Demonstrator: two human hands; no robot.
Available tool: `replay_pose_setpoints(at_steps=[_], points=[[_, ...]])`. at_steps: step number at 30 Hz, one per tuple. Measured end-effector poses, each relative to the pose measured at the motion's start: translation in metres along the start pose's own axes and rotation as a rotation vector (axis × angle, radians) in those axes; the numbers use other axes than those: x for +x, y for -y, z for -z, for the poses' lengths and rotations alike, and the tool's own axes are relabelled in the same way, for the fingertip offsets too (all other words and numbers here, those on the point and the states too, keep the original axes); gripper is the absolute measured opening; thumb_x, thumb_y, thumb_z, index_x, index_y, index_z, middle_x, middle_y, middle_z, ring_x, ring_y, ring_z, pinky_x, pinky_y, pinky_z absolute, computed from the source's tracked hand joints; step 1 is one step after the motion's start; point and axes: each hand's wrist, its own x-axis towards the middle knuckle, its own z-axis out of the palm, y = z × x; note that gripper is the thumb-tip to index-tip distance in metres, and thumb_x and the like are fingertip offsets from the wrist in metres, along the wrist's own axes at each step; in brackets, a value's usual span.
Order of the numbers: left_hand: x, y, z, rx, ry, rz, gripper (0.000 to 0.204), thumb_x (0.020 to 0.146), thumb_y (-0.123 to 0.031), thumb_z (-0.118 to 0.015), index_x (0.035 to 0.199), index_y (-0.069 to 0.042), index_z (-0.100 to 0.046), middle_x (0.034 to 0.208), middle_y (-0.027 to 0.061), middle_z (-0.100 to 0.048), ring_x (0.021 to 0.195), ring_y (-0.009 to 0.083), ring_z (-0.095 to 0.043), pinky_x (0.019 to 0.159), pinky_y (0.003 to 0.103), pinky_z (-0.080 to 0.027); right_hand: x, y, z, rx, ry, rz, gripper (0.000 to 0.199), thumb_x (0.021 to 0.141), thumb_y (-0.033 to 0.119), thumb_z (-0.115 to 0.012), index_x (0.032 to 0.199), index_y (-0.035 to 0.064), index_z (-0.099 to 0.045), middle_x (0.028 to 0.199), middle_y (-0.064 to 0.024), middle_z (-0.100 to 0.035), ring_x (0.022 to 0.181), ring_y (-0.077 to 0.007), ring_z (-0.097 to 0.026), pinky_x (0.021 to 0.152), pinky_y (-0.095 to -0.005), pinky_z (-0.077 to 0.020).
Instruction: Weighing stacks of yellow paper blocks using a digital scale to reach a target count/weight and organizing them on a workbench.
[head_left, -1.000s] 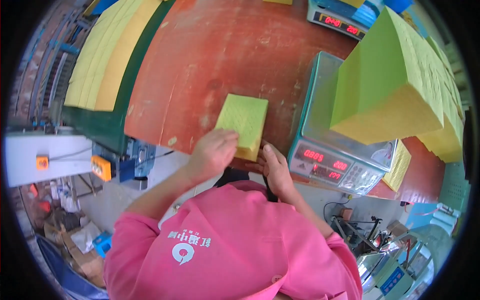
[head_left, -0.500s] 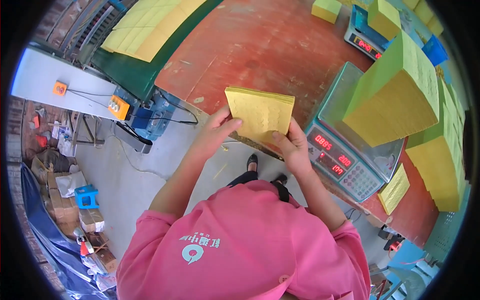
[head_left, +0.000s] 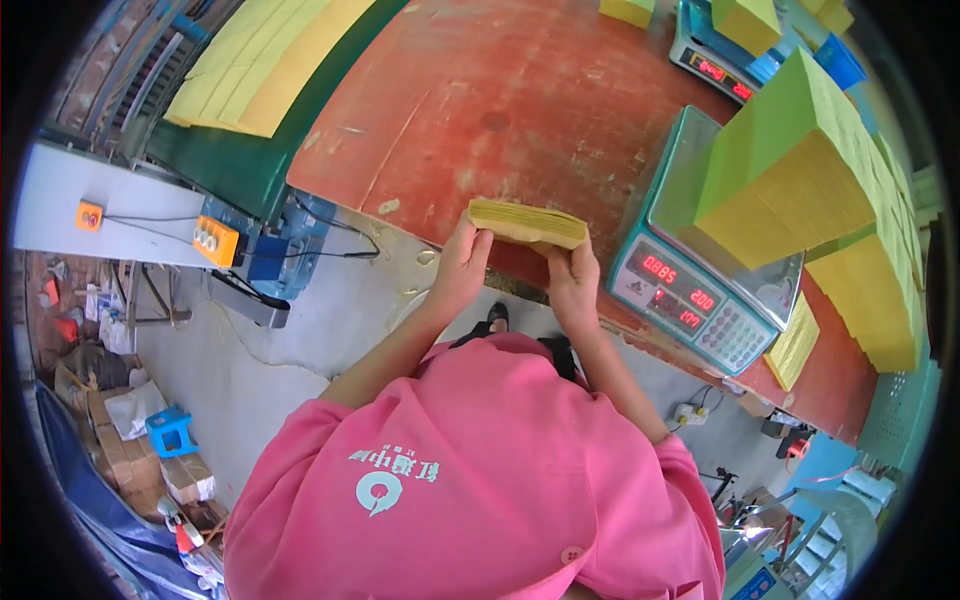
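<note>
I hold a small stack of yellow paper sheets [head_left: 528, 222] by its two sides, just over the near edge of the red table [head_left: 500, 120]. It is tipped so its layered edge faces me. My left hand [head_left: 463, 268] is closed on the left end and my right hand [head_left: 574, 288] on the right end, thumbs on the near side. Right of my hands stands a teal digital scale [head_left: 690, 305] with lit red figures. A tall block of yellow paper [head_left: 790, 175] rests on its pan. Beside the scale lies a thin yellow stack [head_left: 794, 343].
More tall yellow paper stacks [head_left: 870, 300] stand at the right. A second scale [head_left: 712, 62] sits at the far right, near a blue container [head_left: 840, 62]. At far left, yellow paper rows [head_left: 250, 75] lie on a green surface [head_left: 215, 160]. An orange switch box [head_left: 215, 240] and blue stool [head_left: 171, 432] are left.
The yellow stack has tilted from showing its broad face to showing its layered edge, still between both hands. The whole view has shifted slightly.
</note>
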Motion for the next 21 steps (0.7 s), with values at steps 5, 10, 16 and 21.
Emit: replay_pose_setpoints(at_steps=[5, 10, 16, 21], points=[[0.013, 0.016, 0.014, 0.181, 0.076, 0.010, 0.026, 0.098, -0.010, -0.050, 0.121, 0.000, -0.054, 0.105, 0.0202, -0.064, 0.100, 0.0316, -0.064, 0.088, 0.037, -0.047, -0.005, 0.025, -0.006, -0.288, -0.086, -0.089, 0.033, 0.090, -0.005, -0.050, 0.121, 0.0035, -0.052, 0.107, -0.0179, -0.063, 0.103, -0.0300, -0.063, 0.091, -0.0354, -0.0474], [0.049, -0.044, 0.040, 0.064, 0.265, -0.053, 0.020, 0.096, -0.010, -0.053, 0.112, 0.002, -0.059, 0.098, 0.0128, -0.066, 0.091, 0.0187, -0.063, 0.084, 0.034, -0.048, -0.008, 0.087, 0.024, -0.390, 0.102, -0.073, 0.029, 0.092, 0.004, -0.056, 0.121, 0.0014, -0.052, 0.101, -0.0193, -0.062, 0.095, -0.0284, -0.064, 0.083, -0.0342, -0.0492], [0.136, -0.204, 0.008, -0.244, 0.462, 0.041, 0.019, 0.090, -0.016, -0.065, 0.102, -0.002, -0.065, 0.096, 0.0019, -0.066, 0.095, 0.0100, -0.059, 0.082, 0.027, -0.048, 0.018, 0.244, 0.093, -0.155, -0.021, 0.039, 0.032, 0.090, 0.008, -0.064, 0.121, -0.0005, -0.060, 0.102, -0.0089, -0.065, 0.083, -0.0122, -0.062, 0.072, -0.0273, -0.0518], [0.243, -0.300, -0.085, -0.442, 0.648, -0.009, 0.023, 0.089, -0.024, -0.068, 0.099, -0.003, -0.066, 0.090, 0.0071, -0.071, 0.081, 0.0161, -0.068, 0.072, 0.030, -0.054, 0.105, 0.321, 0.173, -0.208, -0.338, 0.371, 0.039, 0.088, 0.011, -0.067, 0.120, -0.0081, -0.057, 0.077, -0.0051, -0.063, 0.060, -0.0097, -0.056, 0.053, -0.0240, -0.0442]])
